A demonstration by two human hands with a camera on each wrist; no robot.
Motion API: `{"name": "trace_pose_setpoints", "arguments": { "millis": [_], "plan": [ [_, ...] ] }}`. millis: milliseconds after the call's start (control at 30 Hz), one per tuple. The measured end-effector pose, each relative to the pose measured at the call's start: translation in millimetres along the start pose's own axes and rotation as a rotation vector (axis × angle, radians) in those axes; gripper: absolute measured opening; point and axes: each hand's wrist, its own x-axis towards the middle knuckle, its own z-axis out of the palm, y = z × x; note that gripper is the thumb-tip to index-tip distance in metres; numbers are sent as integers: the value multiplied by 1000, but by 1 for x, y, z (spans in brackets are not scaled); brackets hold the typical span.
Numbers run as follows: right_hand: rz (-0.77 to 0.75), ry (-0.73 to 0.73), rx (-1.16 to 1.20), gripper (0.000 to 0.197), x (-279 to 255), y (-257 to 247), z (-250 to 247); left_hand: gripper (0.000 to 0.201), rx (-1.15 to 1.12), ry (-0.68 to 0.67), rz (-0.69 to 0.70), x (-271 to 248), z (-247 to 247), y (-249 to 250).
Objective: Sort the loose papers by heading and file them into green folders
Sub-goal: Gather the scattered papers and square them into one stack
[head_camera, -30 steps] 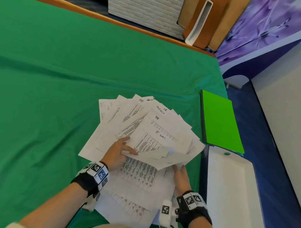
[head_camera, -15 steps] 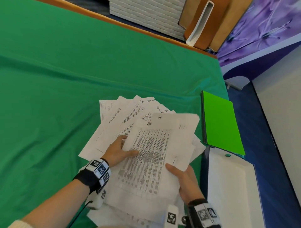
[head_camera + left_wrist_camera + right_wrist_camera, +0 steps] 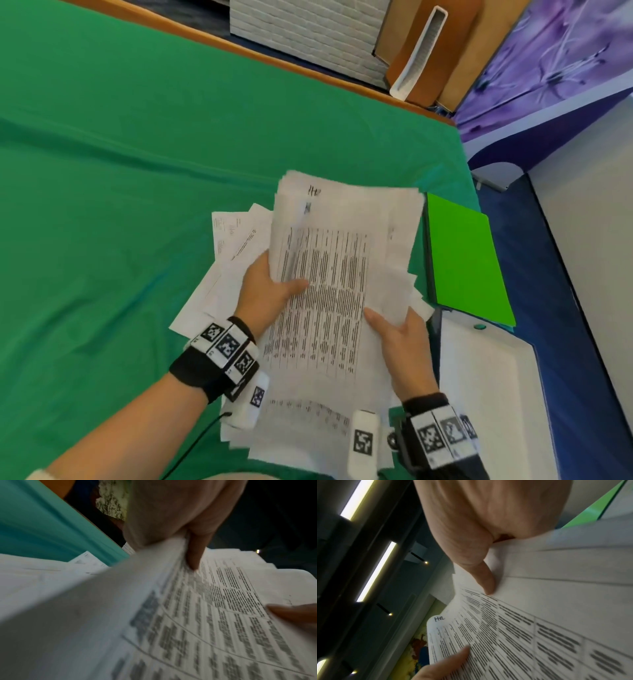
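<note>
A stack of printed papers is lifted off the green cloth, its top sheet a dense table with a handwritten heading. My left hand grips the stack's left edge, thumb on top. My right hand grips the lower right side, thumb on the print. Other loose papers lie fanned on the cloth under and left of the stack. A bright green folder lies shut on the table's right edge, just right of the stack.
A white tray-like lid sits below the folder at the right. The green tablecloth stretches left and back to a wooden edge. Boards and a white brick panel stand beyond the table.
Both hands gathered the fanned sheets into one stack and raised it, tilting it up. My right hand moved from under the papers to gripping their lower right side.
</note>
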Motion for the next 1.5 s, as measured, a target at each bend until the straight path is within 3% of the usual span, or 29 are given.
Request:
{"name": "trace_pose_setpoints", "arguments": {
  "millis": [133,267,367,500,600,700,900,1000,1067,1200,1333,1433,1500],
  "plan": [
    [-197,107,132,28,-9,-27,4,71,-114,220,284,-7,-4,43],
    [-228,129,295,37,-7,-35,14,86,-73,270,509,-9,-3,64],
    [-259,79,268,37,-6,-34,20,93,-41,272,551,-3,-5,58],
    [-236,25,210,45,-8,-19,20,91,24,223,480,0,-13,42],
    [-196,13,203,53,-10,-4,20,79,100,107,410,2,-18,34],
    [-190,49,209,46,-12,-1,24,66,94,25,325,1,-17,29],
    [-262,66,251,33,-11,-8,28,49,-19,83,345,-9,-6,22],
    [-183,0,153,33,-10,8,31,50,94,-26,217,-3,-10,6],
    [-156,38,96,31,-8,12,30,49,187,-105,142,1,-16,-3],
    [-208,101,59,30,2,2,23,44,171,-171,132,3,-31,1],
    [3,-11,-41,33,18,12,28,37,119,-324,-33,5,-39,-6],
    [125,-146,-258,33,23,27,45,48,344,-291,-127,5,-39,-42],
    [186,-223,-238,35,21,35,52,54,321,-230,-176,4,-45,-69]
  ]
}}
